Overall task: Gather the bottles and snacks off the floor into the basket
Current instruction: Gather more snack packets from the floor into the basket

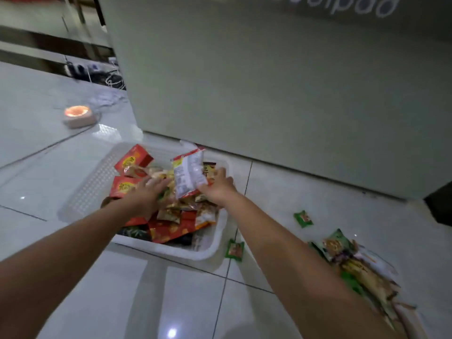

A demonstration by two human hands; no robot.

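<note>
Snack packet (188,173) pinched in right grip (219,187), over basket (90,189)

white basket (215,250) heaped with red snack packets (168,228); green packets (303,218) lie scattered on floor beside.

One word, only partly legible

You can make out pale letters (354,4), roughly "olpad", on the grey panel (269,81), cut off by the top edge; print on the packet (188,172) and boxes (133,157) is too blurred to read.
</note>
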